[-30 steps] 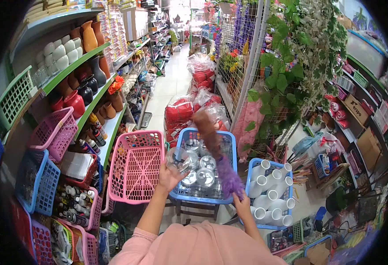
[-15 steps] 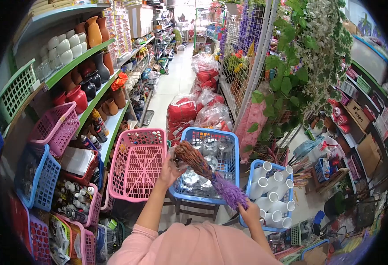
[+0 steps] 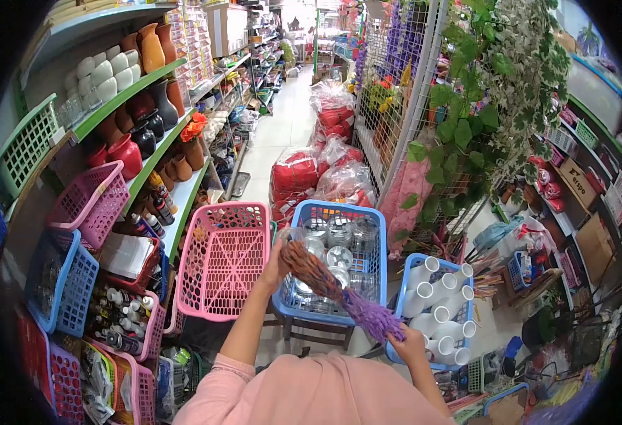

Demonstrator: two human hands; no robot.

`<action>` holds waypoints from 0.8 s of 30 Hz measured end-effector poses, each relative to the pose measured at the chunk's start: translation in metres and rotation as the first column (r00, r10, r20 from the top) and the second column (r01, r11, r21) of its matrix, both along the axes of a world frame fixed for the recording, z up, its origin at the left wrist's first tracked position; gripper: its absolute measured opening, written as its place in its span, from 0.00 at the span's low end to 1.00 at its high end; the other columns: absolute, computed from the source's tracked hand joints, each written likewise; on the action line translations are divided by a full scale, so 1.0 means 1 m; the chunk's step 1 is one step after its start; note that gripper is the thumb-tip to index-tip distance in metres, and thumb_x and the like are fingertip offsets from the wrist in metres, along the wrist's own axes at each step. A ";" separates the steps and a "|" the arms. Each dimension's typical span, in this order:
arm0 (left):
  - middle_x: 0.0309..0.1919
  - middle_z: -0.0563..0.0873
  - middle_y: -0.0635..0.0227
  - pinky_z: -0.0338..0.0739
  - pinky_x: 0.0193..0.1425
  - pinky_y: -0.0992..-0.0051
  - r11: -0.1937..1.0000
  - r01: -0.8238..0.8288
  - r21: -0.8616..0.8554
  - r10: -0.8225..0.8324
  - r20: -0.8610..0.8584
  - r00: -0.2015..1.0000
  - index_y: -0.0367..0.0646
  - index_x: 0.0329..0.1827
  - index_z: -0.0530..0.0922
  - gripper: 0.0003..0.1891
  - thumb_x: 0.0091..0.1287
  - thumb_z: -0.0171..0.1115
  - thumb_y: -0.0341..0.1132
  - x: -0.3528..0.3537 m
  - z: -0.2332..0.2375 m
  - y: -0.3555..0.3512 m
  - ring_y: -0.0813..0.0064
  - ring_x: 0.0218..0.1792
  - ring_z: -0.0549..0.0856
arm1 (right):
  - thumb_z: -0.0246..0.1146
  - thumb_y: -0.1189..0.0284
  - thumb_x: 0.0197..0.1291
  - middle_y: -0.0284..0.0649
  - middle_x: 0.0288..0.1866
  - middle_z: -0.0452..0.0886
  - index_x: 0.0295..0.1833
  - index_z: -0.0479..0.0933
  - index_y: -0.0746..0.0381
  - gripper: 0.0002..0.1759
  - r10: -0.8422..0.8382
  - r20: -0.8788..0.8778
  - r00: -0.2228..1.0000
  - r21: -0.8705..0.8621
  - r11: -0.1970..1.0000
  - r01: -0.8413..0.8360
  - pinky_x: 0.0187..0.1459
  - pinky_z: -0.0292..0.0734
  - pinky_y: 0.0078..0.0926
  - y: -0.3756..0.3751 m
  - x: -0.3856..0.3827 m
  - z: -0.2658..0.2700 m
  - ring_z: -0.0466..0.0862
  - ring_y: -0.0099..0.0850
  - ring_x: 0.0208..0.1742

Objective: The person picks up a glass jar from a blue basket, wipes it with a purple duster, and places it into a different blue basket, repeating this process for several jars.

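A long bundle (image 3: 314, 269), reddish-brown at its upper left part and purple and feathery at its lower right part, slants across the front of a blue basket (image 3: 382, 248). My left hand (image 3: 275, 268) is closed at its brown end. The purple end is gripped by my right hand (image 3: 408, 343), near the white vases. Under the bundle, the blue basket holds several clear glass jars (image 3: 339, 257) and rests on a dark stool (image 3: 316, 333).
An empty pink basket (image 3: 225, 312) sits left of the jars. White vases (image 3: 430, 320) fill a blue basket (image 3: 400, 283) on the right. Shelves of pots (image 3: 125, 157) line the left side. Red bundles in plastic (image 3: 294, 172) lie ahead, beside a wire rack (image 3: 389, 92).
The bundle has shifted slightly right and down with both hands. My left hand has closed more around the brown end. The whole view has moved slightly.
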State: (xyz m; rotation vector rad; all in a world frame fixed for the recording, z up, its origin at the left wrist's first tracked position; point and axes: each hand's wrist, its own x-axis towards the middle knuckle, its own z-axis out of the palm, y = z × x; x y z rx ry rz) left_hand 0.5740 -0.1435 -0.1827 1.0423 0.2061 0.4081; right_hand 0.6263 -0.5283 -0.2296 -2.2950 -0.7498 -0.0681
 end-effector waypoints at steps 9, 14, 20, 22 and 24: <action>0.64 0.74 0.63 0.66 0.68 0.57 0.998 0.019 0.066 -0.006 -0.194 0.981 0.50 0.74 0.59 0.37 0.69 0.39 0.66 0.008 -0.027 0.007 0.64 0.64 0.73 | 0.70 0.59 0.51 0.48 0.29 0.83 0.44 0.81 0.56 0.17 -0.031 0.002 1.000 0.054 0.998 0.031 0.33 0.78 0.42 0.003 0.000 -0.012 0.84 0.47 0.31; 0.69 0.66 0.65 0.63 0.69 0.57 0.994 0.109 0.010 -0.108 -0.059 0.992 0.56 0.76 0.55 0.38 0.68 0.41 0.66 0.000 -0.006 0.007 0.65 0.69 0.67 | 0.70 0.57 0.50 0.47 0.29 0.83 0.43 0.82 0.56 0.18 -0.041 0.007 0.999 -0.099 0.994 0.041 0.33 0.78 0.40 -0.006 0.007 -0.008 0.84 0.47 0.30; 0.70 0.65 0.65 0.63 0.69 0.58 0.983 0.099 0.156 -0.066 -0.208 0.976 0.53 0.76 0.55 0.39 0.68 0.42 0.66 0.003 -0.019 0.008 0.65 0.69 0.66 | 0.71 0.56 0.48 0.45 0.29 0.84 0.42 0.83 0.54 0.18 -0.014 -0.041 0.999 0.088 0.996 0.017 0.32 0.78 0.41 0.002 0.001 -0.027 0.83 0.47 0.31; 0.70 0.65 0.64 0.63 0.69 0.60 0.990 0.090 0.112 -0.081 -0.085 0.993 0.51 0.77 0.53 0.37 0.71 0.41 0.62 0.002 -0.012 0.014 0.66 0.69 0.67 | 0.72 0.56 0.48 0.45 0.29 0.84 0.42 0.83 0.54 0.18 -0.029 -0.016 0.999 -0.004 1.000 0.029 0.32 0.78 0.41 -0.005 0.005 -0.020 0.84 0.47 0.31; 0.71 0.65 0.62 0.62 0.70 0.62 0.994 0.102 0.040 -0.099 -0.071 0.992 0.50 0.78 0.51 0.35 0.73 0.43 0.57 -0.007 0.007 0.006 0.66 0.69 0.67 | 0.72 0.57 0.48 0.45 0.28 0.83 0.43 0.83 0.54 0.18 -0.110 -0.002 0.994 -0.126 0.986 0.109 0.32 0.78 0.41 -0.007 0.009 -0.011 0.84 0.47 0.31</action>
